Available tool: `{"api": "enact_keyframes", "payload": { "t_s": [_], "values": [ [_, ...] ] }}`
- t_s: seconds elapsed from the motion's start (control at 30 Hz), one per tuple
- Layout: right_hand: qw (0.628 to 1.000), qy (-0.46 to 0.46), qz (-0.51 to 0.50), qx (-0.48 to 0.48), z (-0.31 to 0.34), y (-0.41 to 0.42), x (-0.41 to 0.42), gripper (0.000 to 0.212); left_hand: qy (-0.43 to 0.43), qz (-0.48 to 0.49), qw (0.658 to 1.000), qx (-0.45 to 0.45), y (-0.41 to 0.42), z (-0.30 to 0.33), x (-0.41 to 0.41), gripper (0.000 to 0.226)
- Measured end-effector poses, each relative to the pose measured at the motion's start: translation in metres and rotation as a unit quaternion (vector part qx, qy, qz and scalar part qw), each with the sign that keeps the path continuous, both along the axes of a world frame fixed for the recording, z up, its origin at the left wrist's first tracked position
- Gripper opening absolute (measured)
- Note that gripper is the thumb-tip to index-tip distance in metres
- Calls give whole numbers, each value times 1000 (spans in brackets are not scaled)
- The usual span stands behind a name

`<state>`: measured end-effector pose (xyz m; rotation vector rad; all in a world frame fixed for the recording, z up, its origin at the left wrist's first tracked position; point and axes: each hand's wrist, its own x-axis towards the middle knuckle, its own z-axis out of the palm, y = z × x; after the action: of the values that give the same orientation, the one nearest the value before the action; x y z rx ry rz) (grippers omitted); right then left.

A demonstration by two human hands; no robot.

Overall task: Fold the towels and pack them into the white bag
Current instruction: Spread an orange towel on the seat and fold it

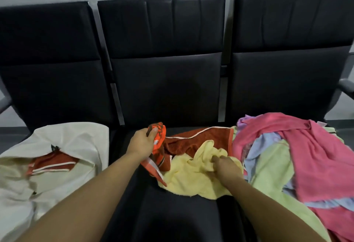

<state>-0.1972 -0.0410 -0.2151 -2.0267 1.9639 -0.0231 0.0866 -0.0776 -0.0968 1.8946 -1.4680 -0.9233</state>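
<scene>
two hands are in the cloth on the middle seat of the black bench: the left hand grips a bunched end of the orange patterned towel, fingers and thumb curled round it, while the right hand pinches a fold of the yellow towel that lies on top of it. the step in hand looks like freeing one towel from the tangle so it can be folded. to do it well, the yellow towel should be lifted clear or pushed right, toward the heap, before the orange one is drawn out, otherwise the two will drag together; then find two corners of one edge rather than a bunch, so the cloth hangs flat. the dark seat nearer the person gives room to lay it down. both forearms reach forward from the near edge, the left angled to the far right, wrist fairly straight, the right pointing left and away with its knuckles up. the white bag lies on the left seat, mouth open toward the near side, with one folded orange towel already inside. the unfolded pile, topped by a pink towel over green and blue ones, fills the right seat.
</scene>
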Motion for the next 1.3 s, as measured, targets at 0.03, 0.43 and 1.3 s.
{"api": "enact_keyframes", "payload": {
  "t_s": [0.03,0.43,1.3],
  "values": [
    [998,-22,-21,-53,16,-6,-12,37,3,0,1000,2,-1,2,0,39],
    [866,37,-415,-278,234,-10,-157,71,-40,-48,998,-15,18,82,-12,69],
    [934,-343,90,-49,237,56,103,53,8,4,982,-190,95,176,77,39]
  ]
}}
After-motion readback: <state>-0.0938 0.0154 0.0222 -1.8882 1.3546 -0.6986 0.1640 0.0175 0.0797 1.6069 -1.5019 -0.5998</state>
